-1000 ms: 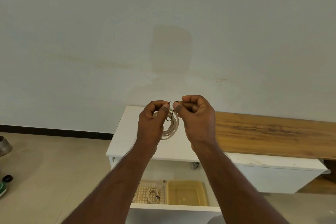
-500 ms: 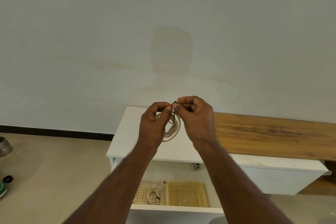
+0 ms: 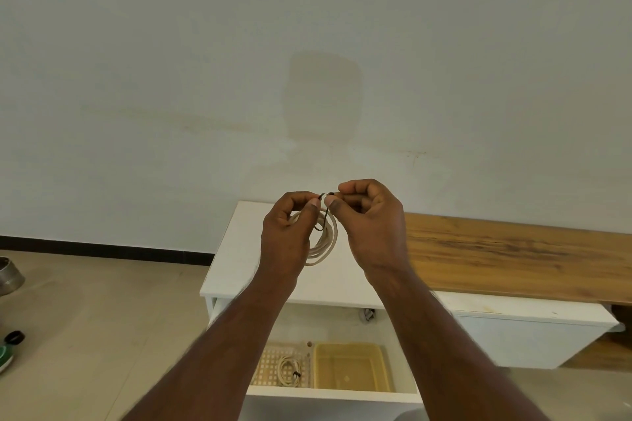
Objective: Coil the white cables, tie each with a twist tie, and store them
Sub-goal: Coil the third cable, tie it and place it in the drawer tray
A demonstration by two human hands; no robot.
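The thin black wire twist tie (image 3: 324, 215) is still pinched by both hands' fingers around the coiled white cable (image 3: 323, 241); the right hand (image 3: 371, 225) is raised slightly, the left hand (image 3: 287, 232) unmoved.

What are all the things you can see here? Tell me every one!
coiled cable: 1, white, held up between both hands
twist tie: 1, black, looped round that coil
tied cable: 1, white, in the lattice basket
lattice basket: 1, cream, open drawer, left
tub: 1, yellow, open drawer, right
cabinet: 1, white, by the wall
wooden top: 1, brown, right
metal bowl: 1, floor, left edge
left hand: pinches the tie
right hand: pinches the tie
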